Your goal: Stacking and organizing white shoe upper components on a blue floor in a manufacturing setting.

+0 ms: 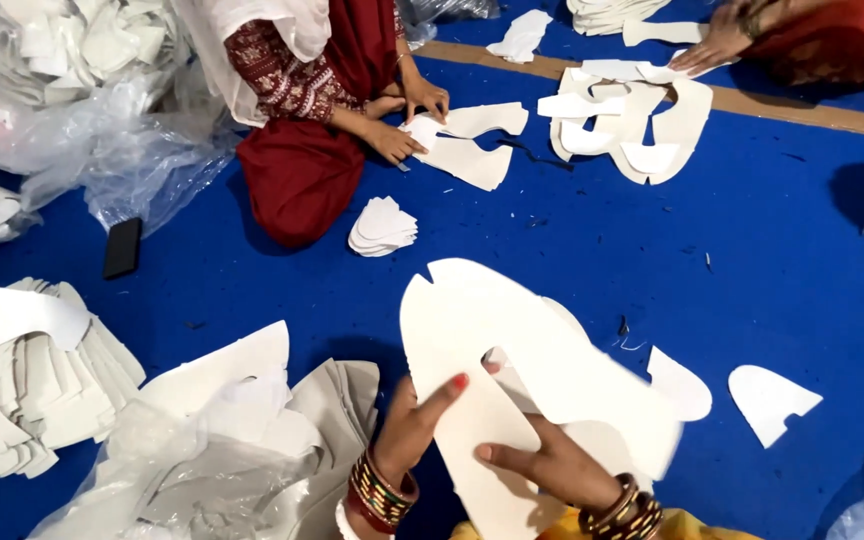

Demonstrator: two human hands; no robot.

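I hold a large cream-white cut sheet piece [512,340] with curved edges above the blue floor mat [652,250]. My left hand [407,425] grips its lower left edge, thumb with red nail polish lying on top. My right hand [552,465] rests on the sheet's lower middle, fingers spread flat against it. Both wrists wear several bangles. Two small white cut-outs [680,385] [770,400] lie on the mat just right of the sheet.
A person in red [302,130] sits opposite, hands on white pieces [467,150]. Another person's hand [707,45] touches a pile of pieces [632,125] at top right. Small stack [382,225], black phone [122,247], stacked pieces [22,390] and plastic bags [202,450] at left.
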